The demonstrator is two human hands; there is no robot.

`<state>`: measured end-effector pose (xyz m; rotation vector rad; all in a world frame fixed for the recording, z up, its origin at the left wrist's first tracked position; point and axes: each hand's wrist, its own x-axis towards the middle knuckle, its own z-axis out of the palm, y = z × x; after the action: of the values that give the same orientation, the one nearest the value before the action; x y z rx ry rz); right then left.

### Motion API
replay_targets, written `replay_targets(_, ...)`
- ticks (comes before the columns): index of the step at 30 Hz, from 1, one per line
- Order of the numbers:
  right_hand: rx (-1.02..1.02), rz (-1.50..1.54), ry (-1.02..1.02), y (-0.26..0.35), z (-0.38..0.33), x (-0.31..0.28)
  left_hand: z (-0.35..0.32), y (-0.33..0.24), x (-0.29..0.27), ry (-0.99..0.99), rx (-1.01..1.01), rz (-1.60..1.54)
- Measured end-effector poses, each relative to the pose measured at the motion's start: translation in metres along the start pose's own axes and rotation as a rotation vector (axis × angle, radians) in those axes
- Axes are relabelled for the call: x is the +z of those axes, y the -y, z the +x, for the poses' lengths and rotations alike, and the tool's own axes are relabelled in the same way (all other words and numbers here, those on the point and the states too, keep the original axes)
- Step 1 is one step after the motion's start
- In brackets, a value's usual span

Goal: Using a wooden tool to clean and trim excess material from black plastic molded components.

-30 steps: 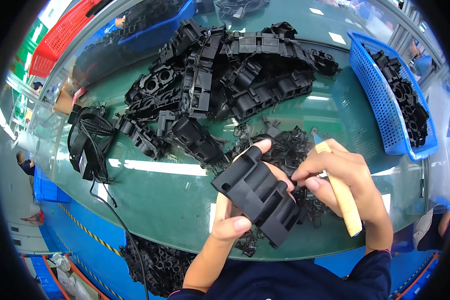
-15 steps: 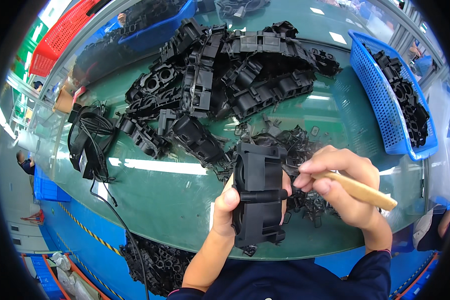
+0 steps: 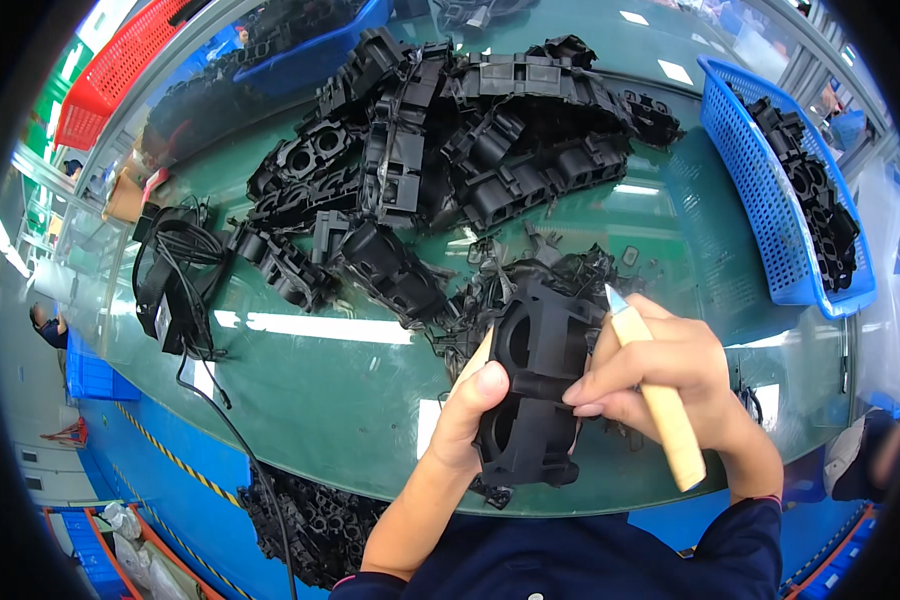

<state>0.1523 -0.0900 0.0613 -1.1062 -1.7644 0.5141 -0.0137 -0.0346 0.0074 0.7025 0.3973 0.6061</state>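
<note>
- Our left hand (image 3: 460, 422) clasps a black housing (image 3: 532, 387), long axis pointing away.
- Our right hand (image 3: 675, 362), gripping a knife (image 3: 677, 440), pinches at the housing's right side — on what, unclear.

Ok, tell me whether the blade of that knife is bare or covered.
Bare: the pointed metal blade shows uncovered beyond the yellow handle, which the right hand grips.

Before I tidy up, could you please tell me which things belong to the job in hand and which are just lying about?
Seemingly for the job:
black moulded part, in the left hand
tan-handled knife, in the right hand
pile of similar parts
small black scraps
blue basket at right

Apparently just lying about:
black strap with coiled cable
red basket
</note>
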Motion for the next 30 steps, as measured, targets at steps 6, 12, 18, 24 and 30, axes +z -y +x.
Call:
replay_targets(6,0.534,0.492,-0.079,0.004,-0.001,0.001,0.007,-0.001,-0.019,0.179,-0.113,-0.184)
replay_targets(12,0.048,0.255,-0.250,-0.010,-0.011,0.014,0.011,0.000,-0.007,-0.017,-0.114,-0.040)
replay_targets(18,-0.009,-0.110,-0.227,0.005,-0.007,0.015,0.010,0.006,-0.006,-0.060,0.115,0.065)
replay_targets(24,-0.055,-0.157,-0.236,0.014,-0.008,0.015,0.009,0.003,-0.004,-0.137,0.206,0.053)
replay_targets(30,-0.053,-0.267,-0.140,0.025,-0.010,0.019,0.011,0.005,-0.007,-0.154,0.263,0.074)
